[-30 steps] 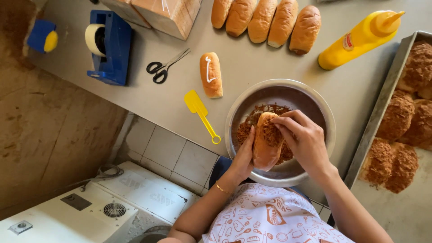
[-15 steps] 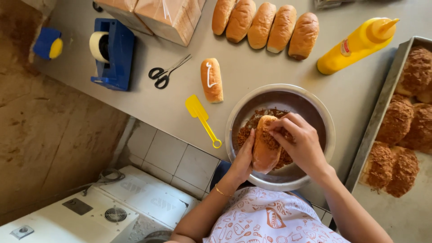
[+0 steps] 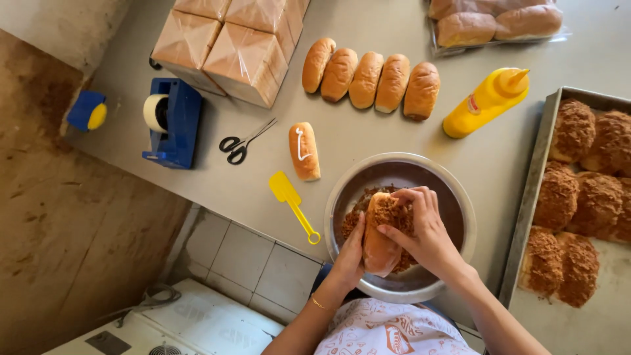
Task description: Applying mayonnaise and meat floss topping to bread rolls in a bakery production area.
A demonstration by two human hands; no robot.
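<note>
Bun [image 3: 380,238] cradled in left hand [image 3: 351,258], right hand [image 3: 424,230] pressing topping

A: Place type? Quick.

B: Small bakery / food-prep kitchen, not a home. Grey worktop [image 3: 197,177] w/ row of five plain golden buns [image 3: 370,80], more buns in a clear plastic pack [image 3: 497,21].

A: Other evidence?

B: Long metal baking tray [image 3: 526,217] full of buns coated in brown crumbly topping [image 3: 573,197], round steel bowl [image 3: 453,190] of same topping, yellow squeeze sauce bottle [image 3: 485,102]. Packing gear too: blue tape dispenser [image 3: 172,121], black-handled scissors [image 3: 243,142], stack of brown film-wrapped boxes [image 3: 227,43].

A: Surroundings?

B: White tiled counter front [image 3: 230,256], bare brown floor [image 3: 59,230]. Person wears patterned apron [image 3: 388,329]. Batch production, commercial feel.
</note>
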